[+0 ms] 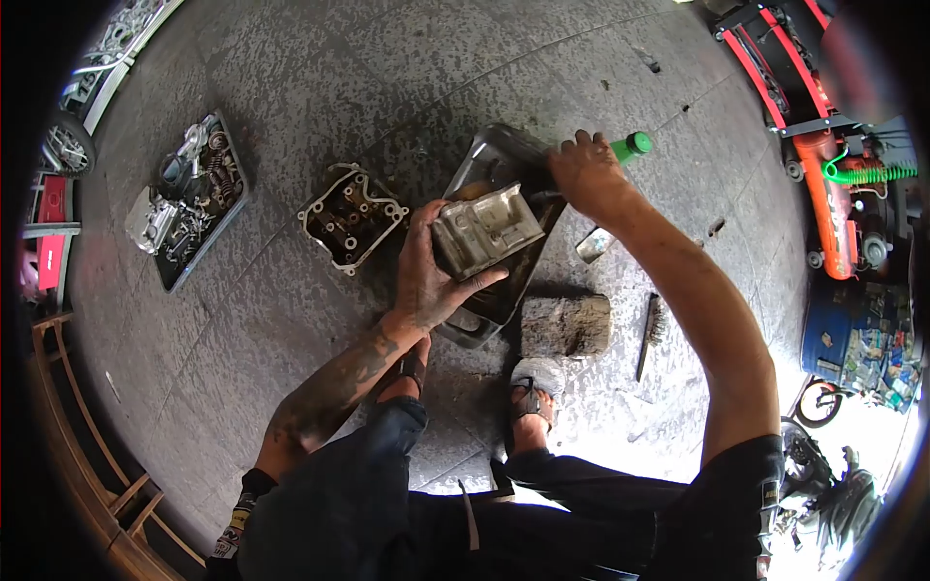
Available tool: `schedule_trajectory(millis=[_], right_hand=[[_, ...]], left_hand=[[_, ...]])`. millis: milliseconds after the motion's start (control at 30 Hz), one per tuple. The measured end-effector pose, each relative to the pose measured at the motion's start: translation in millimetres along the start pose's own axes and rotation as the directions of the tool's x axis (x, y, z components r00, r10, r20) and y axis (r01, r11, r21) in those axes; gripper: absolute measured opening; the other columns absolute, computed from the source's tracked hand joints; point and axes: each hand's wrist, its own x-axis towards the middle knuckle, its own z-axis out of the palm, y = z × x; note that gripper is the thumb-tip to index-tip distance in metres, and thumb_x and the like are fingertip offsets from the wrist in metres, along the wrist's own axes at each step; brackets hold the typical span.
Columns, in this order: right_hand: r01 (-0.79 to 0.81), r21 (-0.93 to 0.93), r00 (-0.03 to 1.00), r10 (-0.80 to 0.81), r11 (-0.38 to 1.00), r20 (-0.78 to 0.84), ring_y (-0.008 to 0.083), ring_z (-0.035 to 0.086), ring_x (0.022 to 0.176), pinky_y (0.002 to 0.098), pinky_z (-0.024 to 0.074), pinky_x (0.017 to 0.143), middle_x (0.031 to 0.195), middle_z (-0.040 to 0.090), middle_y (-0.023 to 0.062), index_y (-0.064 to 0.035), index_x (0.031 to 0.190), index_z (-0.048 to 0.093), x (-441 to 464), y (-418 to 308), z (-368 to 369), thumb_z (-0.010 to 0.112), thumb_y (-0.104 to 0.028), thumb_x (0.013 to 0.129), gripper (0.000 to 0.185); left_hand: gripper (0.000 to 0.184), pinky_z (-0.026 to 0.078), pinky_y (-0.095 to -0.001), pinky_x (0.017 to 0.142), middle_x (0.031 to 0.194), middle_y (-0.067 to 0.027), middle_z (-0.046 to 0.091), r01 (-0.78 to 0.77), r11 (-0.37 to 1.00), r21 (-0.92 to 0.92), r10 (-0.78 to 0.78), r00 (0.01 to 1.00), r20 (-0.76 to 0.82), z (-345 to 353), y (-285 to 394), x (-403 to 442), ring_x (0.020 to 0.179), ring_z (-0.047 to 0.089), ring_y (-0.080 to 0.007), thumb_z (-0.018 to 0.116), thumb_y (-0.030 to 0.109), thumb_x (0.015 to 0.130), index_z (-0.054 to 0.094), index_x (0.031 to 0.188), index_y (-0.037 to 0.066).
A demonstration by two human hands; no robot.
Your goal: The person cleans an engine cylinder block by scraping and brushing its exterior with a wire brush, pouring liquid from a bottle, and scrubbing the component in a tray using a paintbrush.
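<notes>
The left hand's point(424, 276) fingers are spread around a silver boxy metal cover point(487, 230) over a black plastic tub point(497, 143); at two o'clock, the right hand's point(587, 176) curl around a green bottle-like object point(635, 144). At nine, a dark rectangular tray point(245, 186) holds springs point(223, 172) and bolts point(189, 230).
</notes>
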Motion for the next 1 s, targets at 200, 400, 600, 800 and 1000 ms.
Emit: schedule_trajectory(millis=[200, 400, 600, 800, 1000], right_hand=[[-0.081, 0.220, 0.960, 0.136, 0.972, -0.245, 0.0335, 0.042, 0.125, 0.0496, 0.0373, 0.104, 0.119, 0.054, 0.0150, -0.0064, 0.117, 0.061, -14, -15, 46, 0.056, -0.014, 0.087, 0.032], [-0.134, 0.172, 0.961, 0.170, 0.976, -0.220, 0.0312, 0.042, 0.125, 0.0464, 0.0342, 0.105, 0.121, 0.055, 0.0141, -0.0095, 0.124, 0.057, -2, -7, 43, 0.056, -0.020, 0.088, 0.038], [-0.091, 0.112, 0.991, 0.101, 0.990, -0.091, 0.0334, 0.049, 0.121, 0.0501, 0.0357, 0.104, 0.119, 0.060, 0.0161, -0.0098, 0.129, 0.053, -8, -9, 39, 0.053, -0.021, 0.092, 0.039], [-0.073, 0.577, 0.995, 0.100, 0.813, -0.015, 0.0371, 0.065, 0.099, 0.0454, 0.0508, 0.088, 0.103, 0.067, 0.0191, -0.0082, 0.115, 0.062, -19, -22, 5, 0.062, -0.019, 0.086, 0.031], [0.099, 0.880, 0.814, 0.471, 0.464, -0.340, 0.0410, 0.063, 0.091, 0.0477, 0.0508, 0.080, 0.095, 0.065, 0.0207, -0.0035, 0.105, 0.062, -7, -71, 60, 0.065, -0.021, 0.085, 0.027]], left_hand=[[0.091, 0.044, -0.0375, 0.097, 0.121, -0.0137, 0.047, 0.077, 0.993, -0.088, -0.085, 0.992, -0.090, 29, -6, -1, 0.112, 0.052, -0.0240, 0.090, 0.027, 0.066, 0.033, 0.132, 0.002], [0.089, 0.042, -0.0388, 0.102, 0.128, -0.0139, 0.042, 0.025, 0.986, 0.163, -0.045, 0.992, 0.117, 27, -24, -2, 0.120, 0.046, -0.0249, 0.087, 0.020, 0.070, 0.029, 0.136, 0.003], [0.085, 0.042, -0.0408, 0.101, 0.127, -0.0136, 0.038, 0.047, 0.983, 0.177, -0.073, 0.987, 0.142, 21, -47, -8, 0.122, 0.043, -0.0271, 0.085, 0.019, 0.072, 0.030, 0.135, 0.004], [0.085, 0.044, -0.0425, 0.095, 0.124, -0.0180, 0.042, -0.009, 0.856, 0.518, -0.065, 0.990, 0.125, 13, -22, -13, 0.117, 0.046, -0.0339, 0.085, 0.021, 0.070, 0.031, 0.133, 0.003], [0.084, 0.048, -0.0401, 0.089, 0.116, -0.0169, 0.049, 0.036, 0.846, 0.532, -0.067, 0.997, 0.040, 3, -35, -25, 0.107, 0.054, -0.0325, 0.086, 0.025, 0.068, 0.035, 0.131, 0.003]])
